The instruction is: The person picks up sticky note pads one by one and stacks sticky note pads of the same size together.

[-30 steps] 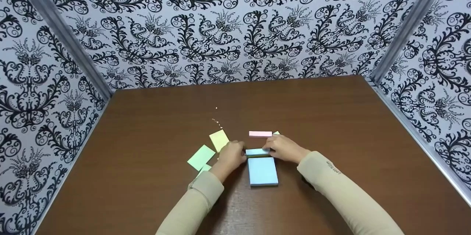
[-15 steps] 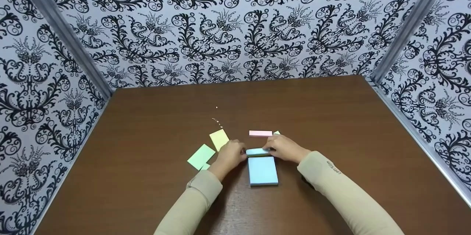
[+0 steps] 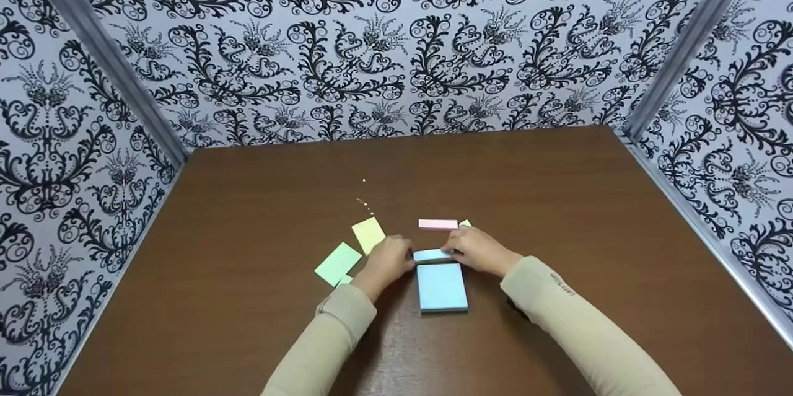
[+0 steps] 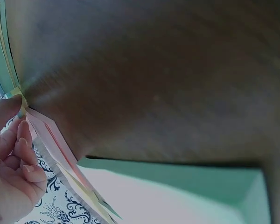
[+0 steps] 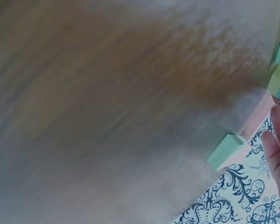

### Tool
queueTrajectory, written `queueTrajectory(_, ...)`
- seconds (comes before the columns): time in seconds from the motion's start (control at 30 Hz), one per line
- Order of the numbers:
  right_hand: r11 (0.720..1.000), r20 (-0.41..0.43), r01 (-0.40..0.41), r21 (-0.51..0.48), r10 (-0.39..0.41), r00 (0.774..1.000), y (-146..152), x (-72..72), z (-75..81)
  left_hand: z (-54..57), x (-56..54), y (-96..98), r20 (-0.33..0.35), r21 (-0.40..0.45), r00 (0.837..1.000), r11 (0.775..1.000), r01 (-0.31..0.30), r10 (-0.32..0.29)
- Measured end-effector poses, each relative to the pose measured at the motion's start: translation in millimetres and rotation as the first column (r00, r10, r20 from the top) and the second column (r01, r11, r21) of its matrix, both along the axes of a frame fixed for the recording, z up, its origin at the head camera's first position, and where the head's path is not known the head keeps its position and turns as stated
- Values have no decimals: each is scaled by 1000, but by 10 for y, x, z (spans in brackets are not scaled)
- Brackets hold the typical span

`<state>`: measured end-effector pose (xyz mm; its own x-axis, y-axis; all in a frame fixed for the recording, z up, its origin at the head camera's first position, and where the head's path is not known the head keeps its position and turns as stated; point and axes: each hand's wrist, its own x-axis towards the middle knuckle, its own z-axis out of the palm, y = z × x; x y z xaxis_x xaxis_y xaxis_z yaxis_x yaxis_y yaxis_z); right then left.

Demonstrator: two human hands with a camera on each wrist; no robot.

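Observation:
A narrow strip-shaped sticky note pad (image 3: 432, 255), blue on top with yellow below, lies crosswise between the two hands. My left hand (image 3: 390, 261) pinches its left end; in the left wrist view the thumb and index finger (image 4: 9, 108) meet on the yellow and blue end. At the other end, my right hand (image 3: 478, 251) pinches the strip, and its fingertips (image 5: 276, 112) show at the right wrist view's edge. Directly in front of the strip lies a larger blue sticky note pad (image 3: 442, 288) with darker layers beneath.
Behind the strip lies a pink strip pad (image 3: 438, 224), with a small green piece (image 3: 465, 223) beside it. Left of the left hand are a yellow note (image 3: 368, 236), a green note (image 3: 338, 264) and a partly hidden green note (image 3: 345, 281). Small pale specks (image 3: 365, 204) dot the brown table (image 3: 260, 210).

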<state>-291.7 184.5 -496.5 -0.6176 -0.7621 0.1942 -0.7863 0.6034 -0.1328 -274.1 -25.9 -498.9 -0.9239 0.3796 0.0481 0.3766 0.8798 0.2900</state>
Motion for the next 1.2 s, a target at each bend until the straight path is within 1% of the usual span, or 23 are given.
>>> queueTrajectory(0.07,1000,-19,-23,-11,22,1000,25,-5,18,9,1,8,1,-14,1000,1000,5,-5)
queueTrajectory(0.13,999,-42,-23,-36,22,999,67,-25,50,15,-1,15,-4,-21,1000,1000,10,-10)
queueTrajectory(0.2,996,-41,25,-88,-28,999,127,-56,95,12,-5,16,-12,-25,1000,1000,10,-10)
queueTrajectory(0.27,984,-7,117,-132,-119,993,196,-95,154,8,-5,12,-17,-21,1000,1000,8,-9)
queueTrajectory(0.3,973,19,181,-141,-180,984,234,-107,186,-1,-8,7,-21,-21,1000,1000,7,-8)
queueTrajectory(0.37,939,93,306,-159,-294,951,310,-122,234,-15,-9,-2,-25,-20,1000,1000,6,-6)
queueTrajectory(0.43,899,176,412,-152,-385,906,379,-117,257,-21,-4,-10,-32,-16,999,1000,11,-11)
queueTrajectory(0.5,860,257,489,-149,-443,859,434,-96,244,-35,-5,-16,-45,-18,999,1000,17,-18)
queueTrajectory(0.53,845,295,514,-148,-459,838,450,-87,224,-34,-2,-17,-47,-19,999,1000,18,-19)
queueTrajectory(0.6,828,370,545,-130,-470,801,459,-64,188,-41,-1,-21,-49,-19,999,1000,17,-18)
queueTrajectory(0.63,829,394,547,-118,-466,792,454,-57,166,-46,-4,-22,-47,-20,999,1000,15,-16)
queueTrajectory(0.7,827,451,556,-84,-466,761,425,-39,132,-42,-1,-24,-44,-19,999,1000,10,-11)
queueTrajectory(0.77,829,482,558,-49,-469,740,390,-21,107,-43,-5,-25,-41,-18,999,1000,8,-9)
queueTrajectory(0.8,822,497,568,-35,-479,724,371,-11,94,-41,-7,-24,-39,-16,999,1000,7,-8)
queueTrajectory(0.83,818,500,574,-24,-488,716,355,0,87,-37,-6,-24,-35,-12,999,1000,7,-7)
queueTrajectory(0.87,809,503,587,-11,-503,703,340,11,81,-31,-5,-24,-34,-7,999,1000,8,-8)
queueTrajectory(0.97,791,478,612,-5,-536,696,309,42,60,-25,-5,-22,-31,12,999,1000,17,-16)
queueTrajectory(1.0,781,470,624,-8,-548,692,300,51,49,-95,-40,-32,-53,21,998,999,30,-29)
queueTrajectory(1.03,778,456,628,-12,-555,696,297,62,41,-94,-41,-29,-57,23,998,999,34,-33)
queueTrajectory(1.1,762,448,647,-24,-570,689,286,79,29,-93,-41,-26,-59,25,998,999,38,-36)
queueTrajectory(1.2,740,454,672,-35,-587,670,277,98,25,-96,-42,-15,-57,19,998,999,32,-31)
